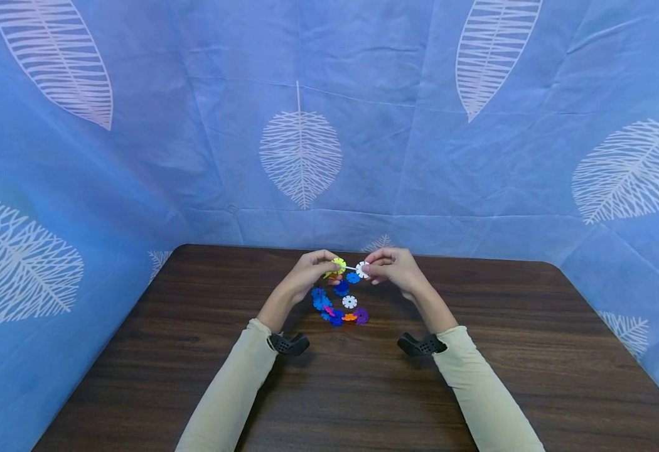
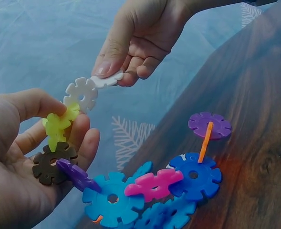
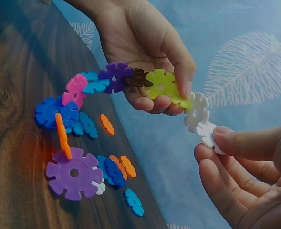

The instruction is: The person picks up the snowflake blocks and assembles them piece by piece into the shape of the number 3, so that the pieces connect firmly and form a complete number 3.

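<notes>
A chain of interlocking snowflake discs hangs from my left hand (image 1: 305, 274), whose thumb and fingers pinch a yellow snowflake disc (image 3: 160, 84). My right hand (image 1: 400, 271) pinches a white snowflake disc (image 3: 207, 135) between thumb and fingers. That disc meets another white disc (image 2: 80, 95), which joins the yellow end of the chain. From the yellow discs the chain runs through a brown disc (image 2: 55, 163), a purple one, a light blue one, a pink disc (image 2: 155, 184) and a dark blue disc (image 2: 195, 175). An orange disc (image 3: 63, 136) links to the purple end disc (image 3: 73, 172).
Below the chain, loose discs lie on the dark wooden table (image 1: 194, 364), among them a blue disc (image 3: 134, 202), an orange disc (image 3: 107, 124) and a white disc (image 1: 349, 302). A blue leaf-patterned cloth (image 1: 363, 157) hangs behind the table's far edge.
</notes>
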`<state>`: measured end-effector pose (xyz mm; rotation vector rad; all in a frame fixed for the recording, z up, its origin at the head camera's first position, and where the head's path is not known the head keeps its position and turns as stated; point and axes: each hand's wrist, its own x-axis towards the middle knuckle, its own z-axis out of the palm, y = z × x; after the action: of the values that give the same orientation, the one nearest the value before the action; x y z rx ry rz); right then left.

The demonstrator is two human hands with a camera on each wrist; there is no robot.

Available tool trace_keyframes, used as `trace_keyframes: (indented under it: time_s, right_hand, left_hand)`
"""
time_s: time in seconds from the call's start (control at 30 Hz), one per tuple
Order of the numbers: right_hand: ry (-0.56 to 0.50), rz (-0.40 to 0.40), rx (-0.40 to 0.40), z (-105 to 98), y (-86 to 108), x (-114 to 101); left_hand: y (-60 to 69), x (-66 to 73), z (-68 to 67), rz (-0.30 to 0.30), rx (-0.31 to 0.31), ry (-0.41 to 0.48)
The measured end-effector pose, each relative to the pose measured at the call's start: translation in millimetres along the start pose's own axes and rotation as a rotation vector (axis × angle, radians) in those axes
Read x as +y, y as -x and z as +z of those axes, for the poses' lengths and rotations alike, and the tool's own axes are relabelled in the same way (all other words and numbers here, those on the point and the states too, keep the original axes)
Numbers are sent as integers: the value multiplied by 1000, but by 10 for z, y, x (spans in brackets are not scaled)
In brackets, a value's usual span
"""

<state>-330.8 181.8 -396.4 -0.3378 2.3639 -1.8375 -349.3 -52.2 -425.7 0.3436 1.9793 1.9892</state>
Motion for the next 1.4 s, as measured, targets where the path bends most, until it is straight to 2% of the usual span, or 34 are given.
trace_keyframes:
  time_s: [0.47,0.7,0.87,1.03,1.2,1.4]
  right_hand:
    - [-70,6,-4,2,-16,28]
    - [-111,4,0,11,-5,9]
    - [-115,-3,10,27,-9,25]
    - [-106,-12,12,43,-5,24]
    - [-94,-21,12,54,4,8]
    - [-65,-45,8,69,10,-11]
  left_hand:
    - [-13,5,25,28,-20,-23]
    - [-23,8,44,5,-19,-57]
    - [-10,23,65,5,-7,-112]
    - [6,29,61,-13,42,-149]
    - [14,40,53,-28,63,-124]
    - [27,60,69,-26,36,-102]
